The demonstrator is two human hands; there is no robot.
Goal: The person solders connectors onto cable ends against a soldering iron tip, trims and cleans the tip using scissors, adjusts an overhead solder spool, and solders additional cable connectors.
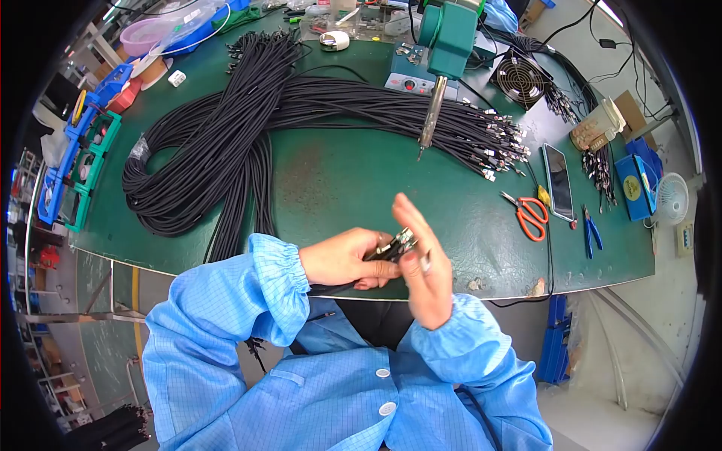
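My left hand (pixel 347 259) is closed around a small bunch of black cables (pixel 385 249), close to their ends. Bare metal connectors (pixel 406 239) stick out of the fist toward the right. My right hand (pixel 427 274) is upright beside them, fingers stretched out and palm facing the connectors. Its thumb is close to the connector ends; whether it touches them I cannot tell. A small whitish piece shows at the right palm, too small to name. Both hands are above the front edge of the green table (pixel 346 180).
A large looped bundle of black cables (pixel 203 150) covers the table's left and back. A soldering iron (pixel 432 116) hangs tip down from a green holder. Orange-handled scissors (pixel 531 216), a phone (pixel 557 180), blue pliers (pixel 592 231) and a small fan (pixel 671 199) are at right.
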